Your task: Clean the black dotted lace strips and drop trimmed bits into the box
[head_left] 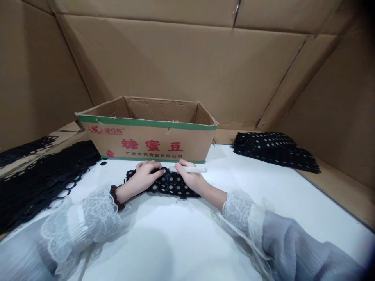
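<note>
A small piece of black fabric with rows of round holes (172, 186) lies on the white table, just in front of the cardboard box. My left hand (145, 175) is at its left part, fingers bent and closed on the fabric near its upper edge. In my right hand (190, 177) is a slim white pen-like tool (199, 169); it points left, and its tip is close to my left fingertips. The right hand rests over the right end of the fabric. What exactly the tool's tip touches is too small to tell.
The open cardboard box (140, 134) with a green rim stands behind my hands. A large black holed sheet (43, 179) spreads at the left. Stacked black holed pieces (272, 150) lie at the back right. Tall cardboard walls (175, 58) enclose the white table (164, 242).
</note>
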Action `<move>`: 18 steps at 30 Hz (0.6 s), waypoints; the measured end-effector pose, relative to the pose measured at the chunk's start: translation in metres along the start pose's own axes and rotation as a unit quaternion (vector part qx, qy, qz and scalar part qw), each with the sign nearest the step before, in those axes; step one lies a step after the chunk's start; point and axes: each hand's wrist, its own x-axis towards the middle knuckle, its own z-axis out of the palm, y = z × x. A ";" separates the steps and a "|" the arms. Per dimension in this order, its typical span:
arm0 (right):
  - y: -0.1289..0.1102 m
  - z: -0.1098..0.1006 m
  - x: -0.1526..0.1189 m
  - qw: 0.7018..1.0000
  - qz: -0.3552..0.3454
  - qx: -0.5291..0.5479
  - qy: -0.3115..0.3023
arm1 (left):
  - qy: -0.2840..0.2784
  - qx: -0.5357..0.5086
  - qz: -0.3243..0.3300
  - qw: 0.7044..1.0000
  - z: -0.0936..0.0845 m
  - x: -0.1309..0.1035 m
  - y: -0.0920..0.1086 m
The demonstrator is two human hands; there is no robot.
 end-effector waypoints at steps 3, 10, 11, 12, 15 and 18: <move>0.000 -0.001 0.000 1.000 0.000 0.022 0.007 | 0.009 -0.031 -0.002 0.999 -0.001 0.001 0.001; 0.001 0.002 0.000 0.999 -0.030 -0.014 0.022 | 0.036 -0.064 -0.004 0.997 -0.001 -0.002 0.005; 0.002 0.003 0.000 0.998 -0.048 -0.034 0.026 | 0.044 -0.064 -0.001 0.997 -0.001 -0.002 0.006; 0.003 0.004 0.001 0.996 -0.069 -0.053 0.027 | 0.052 -0.066 0.001 0.996 0.000 -0.002 0.006; 0.004 0.005 0.002 0.991 -0.106 -0.085 0.020 | 0.063 -0.077 0.001 0.995 0.000 -0.002 0.007; 0.003 0.002 0.002 0.996 -0.073 -0.053 0.015 | 0.054 -0.101 0.002 0.993 -0.002 -0.002 0.006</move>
